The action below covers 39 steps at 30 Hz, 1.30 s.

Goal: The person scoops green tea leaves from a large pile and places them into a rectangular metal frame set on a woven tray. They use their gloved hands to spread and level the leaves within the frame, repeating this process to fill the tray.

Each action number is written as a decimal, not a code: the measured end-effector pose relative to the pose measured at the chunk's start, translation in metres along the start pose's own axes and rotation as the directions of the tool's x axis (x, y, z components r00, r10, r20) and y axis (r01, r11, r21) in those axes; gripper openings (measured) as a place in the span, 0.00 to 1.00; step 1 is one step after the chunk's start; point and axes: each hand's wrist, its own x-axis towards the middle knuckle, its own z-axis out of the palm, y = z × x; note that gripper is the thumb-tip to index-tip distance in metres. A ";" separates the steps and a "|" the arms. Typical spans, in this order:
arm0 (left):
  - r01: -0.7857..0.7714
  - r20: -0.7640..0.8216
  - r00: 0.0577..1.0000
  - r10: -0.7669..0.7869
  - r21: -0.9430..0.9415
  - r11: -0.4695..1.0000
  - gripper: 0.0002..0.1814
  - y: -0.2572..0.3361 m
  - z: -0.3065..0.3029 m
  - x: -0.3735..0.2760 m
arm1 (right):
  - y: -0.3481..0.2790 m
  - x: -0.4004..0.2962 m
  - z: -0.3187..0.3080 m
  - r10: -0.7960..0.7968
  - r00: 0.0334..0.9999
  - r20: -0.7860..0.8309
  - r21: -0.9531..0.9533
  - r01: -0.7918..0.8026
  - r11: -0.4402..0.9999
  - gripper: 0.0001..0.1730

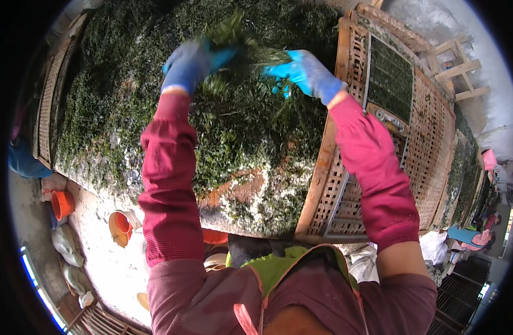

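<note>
Both my hands wear blue knit gloves with turquoise-coated fingers. They are held over a broad heap of dark green, fine-leaved plant material [248, 138], flecked with white bits. My left hand [188, 65] is blurred by motion, its thumb pointing right beside a loose tuft of green strands [235, 37]. Whether it grips the tuft is unclear. Between the hands stretches a blurred bunch of strands [260, 54]. Its right end runs into my right hand [304, 73], between thumb and fingers, with some fingertips partly covered by greenery.
At right, a wood-framed woven slat panel [432, 109] carries a framed screen of dark greens [388, 75]. Another slat panel [51, 100] edges the left side. On the floor stand an orange bucket [63, 204] and a pale bucket [118, 228]. People [469, 238] are at far right.
</note>
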 end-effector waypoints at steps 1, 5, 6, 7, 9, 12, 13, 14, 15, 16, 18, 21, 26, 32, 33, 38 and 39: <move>0.066 0.235 0.968 -0.083 0.080 0.995 0.49 -0.029 0.019 0.005 | 0.004 0.001 -0.005 -0.005 1.000 -0.001 0.072 0.005 0.997 0.17; -0.307 -0.184 0.950 0.253 -0.400 0.863 0.56 -0.056 0.046 -0.019 | 0.000 0.002 -0.015 -0.467 0.884 -0.010 -0.282 0.446 0.849 0.15; -0.523 -0.415 0.841 0.349 -0.457 0.719 0.58 -0.057 0.047 -0.019 | -0.014 0.005 -0.011 -0.476 0.879 0.026 -0.289 0.463 0.838 0.15; -0.527 -0.376 0.844 0.382 -0.716 0.458 0.58 -0.044 0.042 -0.020 | -0.027 0.006 -0.009 -0.483 0.874 0.052 -0.299 0.475 0.828 0.18; -0.350 -0.315 0.838 0.446 -0.937 -0.004 0.55 0.001 0.035 -0.011 | -0.056 0.013 -0.005 -0.497 0.863 0.095 -0.226 0.505 0.833 0.21; -0.079 0.048 0.922 0.384 -0.948 0.309 0.21 0.046 0.053 0.008 | -0.099 0.035 0.009 -0.464 0.885 0.029 0.223 0.447 0.866 0.15; -0.144 0.077 0.919 0.386 -0.847 0.512 0.17 0.043 0.078 0.007 | -0.123 0.040 0.008 -0.407 0.913 -0.030 0.302 0.397 0.867 0.11; -0.220 0.102 0.913 0.395 -0.692 0.687 0.15 0.042 0.101 0.007 | -0.148 0.043 0.004 -0.347 0.933 -0.094 0.377 0.356 0.855 0.11; -0.285 0.131 0.908 0.399 -0.503 0.816 0.14 0.043 0.115 0.004 | -0.168 0.049 -0.007 -0.458 0.885 -0.088 0.457 0.445 0.770 0.11; -0.303 0.205 0.890 0.408 -0.401 0.864 0.15 0.041 0.131 -0.011 | -0.191 0.051 -0.019 -0.501 0.857 -0.123 0.375 0.507 0.776 0.11; -0.384 0.378 0.852 0.363 -0.021 0.923 0.12 0.041 0.169 -0.040 | -0.244 0.040 -0.057 -0.627 0.775 -0.077 0.075 0.632 0.771 0.10; -0.430 0.486 0.804 0.343 0.076 0.900 0.17 0.052 0.173 -0.064 | -0.307 0.005 -0.098 -0.712 0.698 0.077 -0.327 0.692 0.644 0.11; -0.636 -0.425 0.766 0.482 -0.611 0.472 0.45 0.120 0.095 -0.119 | -0.252 -0.113 -0.045 -0.625 0.763 -0.162 -0.351 0.547 0.759 0.17; 0.508 0.187 0.860 0.475 -0.235 -0.828 0.34 0.196 0.059 -0.196 | 0.007 -0.216 0.042 0.204 0.962 0.182 0.142 -0.231 0.963 0.39; 0.542 0.368 0.804 0.466 -0.133 -0.830 0.30 0.196 0.080 -0.202 | 0.043 -0.236 0.045 0.281 0.944 0.171 0.223 -0.315 0.922 0.30; 0.541 0.287 0.841 0.458 -0.468 -0.699 0.24 0.227 0.128 -0.224 | 0.118 -0.304 0.004 0.337 0.941 -0.030 0.455 -0.287 0.843 0.21; 0.534 0.306 0.845 0.439 -0.521 -0.666 0.24 0.238 0.120 -0.209 | 0.111 -0.299 -0.019 0.330 0.944 -0.027 0.376 -0.296 0.878 0.24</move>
